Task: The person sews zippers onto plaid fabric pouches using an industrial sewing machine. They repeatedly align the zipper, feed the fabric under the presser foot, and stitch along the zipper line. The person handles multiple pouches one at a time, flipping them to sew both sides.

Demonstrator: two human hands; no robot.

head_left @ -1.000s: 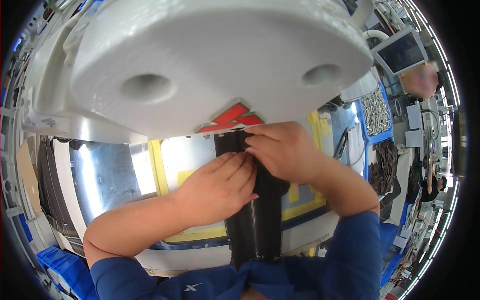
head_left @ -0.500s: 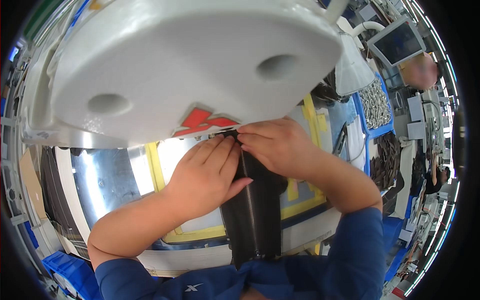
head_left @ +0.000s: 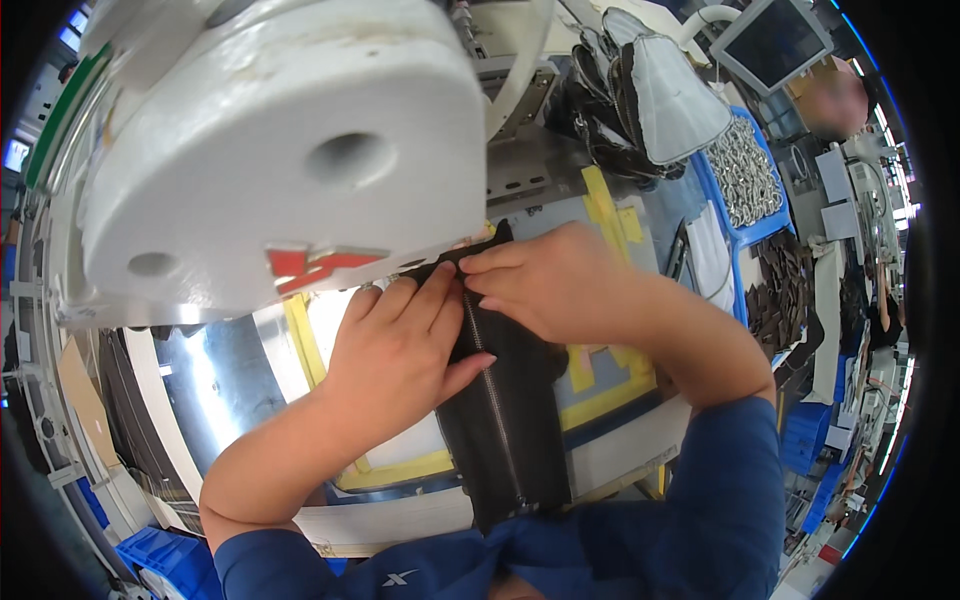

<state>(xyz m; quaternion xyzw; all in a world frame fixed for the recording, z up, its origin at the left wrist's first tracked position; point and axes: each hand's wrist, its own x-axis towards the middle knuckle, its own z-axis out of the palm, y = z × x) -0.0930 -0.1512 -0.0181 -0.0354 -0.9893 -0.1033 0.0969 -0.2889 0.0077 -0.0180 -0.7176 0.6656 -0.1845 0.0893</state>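
A long black fabric piece with a metal zipper (head_left: pixel 490 400) down its middle runs from under the white sewing machine head (head_left: pixel 250 130) to my body. My left hand (head_left: pixel 395 330) lies on the piece's left side, fingers stretched forward and thumb apart across the zipper. Opposite it, my right hand (head_left: pixel 545 285) has its fingers drawn together on the fabric at the zipper's far end, with the thumb tucked beside them. Both sets of fingertips nearly meet there, close to the machine head. The needle area is hidden behind the head.
Yellow tape strips (head_left: pixel 610 205) mark the work plate. To the right, a blue tray (head_left: pixel 715 185) carries many metal parts, with dark pieces (head_left: pixel 775 290) below it. Grey and black zippered pieces (head_left: pixel 650 95) are heaped behind. A screen (head_left: pixel 772 45) stands at the far right.
The view has shifted, so the machine head appears farther left and more of the table behind it shows. Both hands stay on the fabric with little change in their grip.
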